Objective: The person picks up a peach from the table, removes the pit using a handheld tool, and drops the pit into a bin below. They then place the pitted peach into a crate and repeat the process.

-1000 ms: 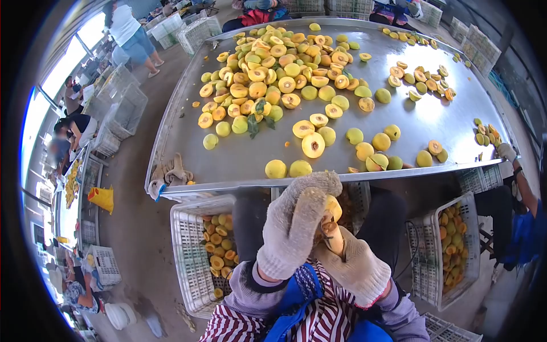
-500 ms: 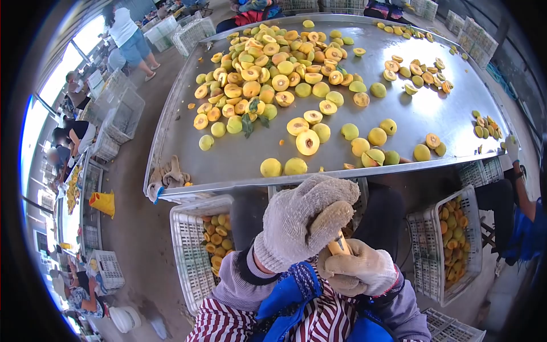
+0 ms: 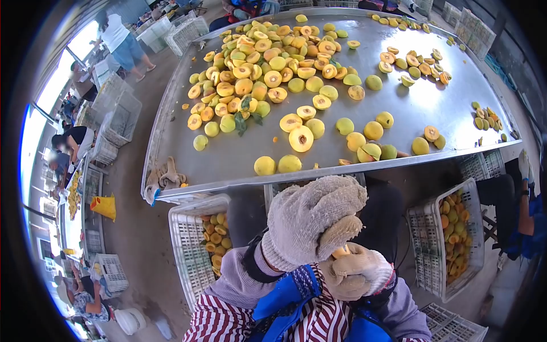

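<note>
My left hand (image 3: 316, 222), in a worn grey knit glove, is closed with its fingers curled inward; whatever lies in its palm is hidden. Just below it, my right hand (image 3: 356, 272), in a beige glove with a white cuff, is closed around a small orange-tan piece (image 3: 341, 251). Only a bit of that piece shows between the gloves, and I cannot tell what it is. Both hands are close together over my lap, in front of the metal table (image 3: 222, 165). On the table, halved yellow peaches (image 3: 301, 138) with brown centres lie near whole-looking ones (image 3: 289, 164).
A big heap of peaches (image 3: 262, 62) covers the table's far left. Crates of peach halves stand on the left (image 3: 185, 251) and right (image 3: 424, 251) of my legs. Spare gloves (image 3: 169, 174) lie on the table's left corner. A co-worker's gloved hand (image 3: 524, 165) is at the right.
My left hand has turned a little and shifted slightly right, covering more of the orange-tan piece. My right hand stays nearly in place. The co-worker's hand at the right has lowered from the table edge.
</note>
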`<state>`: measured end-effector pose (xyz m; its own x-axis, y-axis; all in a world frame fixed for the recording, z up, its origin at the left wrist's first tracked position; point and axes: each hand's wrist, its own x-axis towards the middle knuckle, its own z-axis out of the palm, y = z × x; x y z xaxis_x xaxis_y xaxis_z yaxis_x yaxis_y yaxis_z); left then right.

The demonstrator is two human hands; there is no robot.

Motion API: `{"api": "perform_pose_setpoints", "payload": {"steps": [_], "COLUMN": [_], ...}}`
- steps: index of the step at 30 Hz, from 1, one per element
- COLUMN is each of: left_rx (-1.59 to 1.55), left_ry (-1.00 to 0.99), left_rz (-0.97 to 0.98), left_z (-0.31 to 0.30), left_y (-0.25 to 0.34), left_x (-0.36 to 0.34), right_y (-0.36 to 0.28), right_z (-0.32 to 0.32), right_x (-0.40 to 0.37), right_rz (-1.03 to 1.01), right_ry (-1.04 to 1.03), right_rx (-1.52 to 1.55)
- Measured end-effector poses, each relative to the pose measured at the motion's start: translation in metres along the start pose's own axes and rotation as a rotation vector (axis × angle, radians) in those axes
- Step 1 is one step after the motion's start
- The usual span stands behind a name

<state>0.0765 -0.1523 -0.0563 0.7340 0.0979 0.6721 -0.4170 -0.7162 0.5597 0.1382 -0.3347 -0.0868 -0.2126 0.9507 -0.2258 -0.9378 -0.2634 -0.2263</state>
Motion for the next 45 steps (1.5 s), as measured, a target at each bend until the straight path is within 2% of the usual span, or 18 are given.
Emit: {"api": "perform_pose_setpoints", "payload": {"steps": [1, 3, 9, 11, 13, 15, 17, 19, 20, 22, 26, 29, 32, 34, 37, 39, 43, 45], "left_rx": [0.000, -0.705, -1.068, -1.778, -1.358, -0.869, -0.446, 0.564, 0.570, 1.316, 0.538, 0.691, 0.846, 0.754, 0.590, 0.544, -0.747, -0.810], "left_ry": [-0.002, 0.047, 0.117, 0.316, 0.354, 0.414, 0.517, 0.089, 0.082, -0.380, -0.097, -0.097, -0.171, -0.611, -0.735, -0.672, 0.066, -0.013], "left_rz": [-0.003, -0.315, -0.788, -1.080, -1.121, -1.034, -1.025, -0.935, -0.940, -0.594, -0.558, -0.455, -0.362, -0.874, -0.886, -0.897, -1.082, -0.890], "left_z": [0.005, 0.016, 0.030, 0.048, 0.037, 0.012, -0.026, -0.072, -0.074, -0.076, -0.025, 0.026, 0.057, 0.059, 0.050, 0.042, 0.013, 0.005], "left_y": [-0.005, -0.010, 0.009, -0.007, -0.003, -0.017, -0.048, -0.090, -0.087, -0.082, -0.124, -0.183, -0.224, -0.218, -0.214, -0.210, -0.152, -0.109], "left_x": [-0.005, -0.016, -0.015, -0.022, -0.020, -0.038, -0.076, -0.118, -0.116, -0.104, -0.044, -0.007, 0.012, 0.027, 0.021, 0.015, 0.021, 0.012], "right_y": [-0.001, -0.002, 0.003, 0.007, 0.003, -0.014, -0.019, -0.018, -0.020, -0.020, -0.014, -0.022, -0.024, -0.028, -0.031, -0.030, -0.025, -0.026], "right_z": [-0.005, -0.011, -0.012, -0.024, -0.028, -0.023, -0.020, -0.020, -0.019, -0.019, -0.040, -0.036, -0.037, -0.038, -0.042, -0.043, -0.049, -0.048], "right_x": [0.001, 0.000, -0.002, 0.006, 0.007, -0.004, -0.014, -0.014, -0.008, 0.010, 0.030, 0.030, 0.025, 0.021, 0.020, 0.022, 0.025, 0.028], "right_rz": [0.001, 0.056, -0.075, 0.039, 0.148, 0.019, 0.122, -0.052, -0.078, -0.112, -0.164, -0.141, -0.140, -0.174, -0.218, -0.260, -0.384, -0.416], "right_ry": [0.000, -0.111, 0.063, 0.031, -0.004, -0.050, 0.131, 0.483, 0.512, 0.565, 0.680, 0.762, 0.835, 0.884, 0.910, 0.913, 0.967, 0.974], "right_rx": [0.003, 0.095, -0.125, -0.032, 0.056, -0.358, -0.257, -0.347, -0.406, -0.494, -0.890, -1.159, -1.212, -1.163, -1.169, -1.227, -1.365, -1.436]}}
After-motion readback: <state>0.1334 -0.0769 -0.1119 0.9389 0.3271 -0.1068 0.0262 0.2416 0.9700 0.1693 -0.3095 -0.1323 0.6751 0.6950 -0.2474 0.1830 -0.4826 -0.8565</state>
